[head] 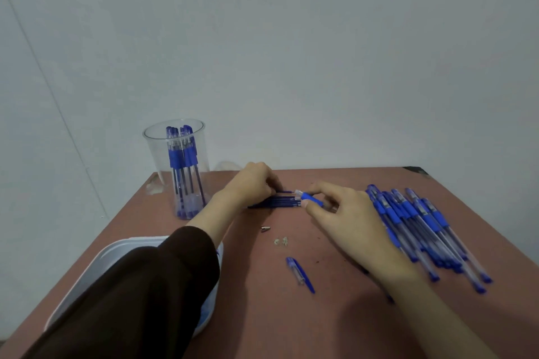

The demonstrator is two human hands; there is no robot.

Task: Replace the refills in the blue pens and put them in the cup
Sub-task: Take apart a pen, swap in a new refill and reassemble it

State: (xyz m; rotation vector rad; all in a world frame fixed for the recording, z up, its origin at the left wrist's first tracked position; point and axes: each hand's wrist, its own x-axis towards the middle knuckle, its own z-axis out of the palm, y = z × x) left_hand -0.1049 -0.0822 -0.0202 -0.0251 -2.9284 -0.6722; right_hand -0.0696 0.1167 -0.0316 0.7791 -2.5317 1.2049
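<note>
we see a reddish-brown table (262, 315) set against a plain pale grey wall (291, 52). a white plastic tub (116, 251) sits at the table's near left edge. a few small pale scraps (281, 241) lie near the middle. the far left corner has a worn pale patch (154, 186); the far right corner has a dark chipped spot (415, 169).

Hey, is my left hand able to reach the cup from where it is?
Likely yes: the cup stands just left of the left hand with nothing between them, though that hand is pinching a refill now.
</note>
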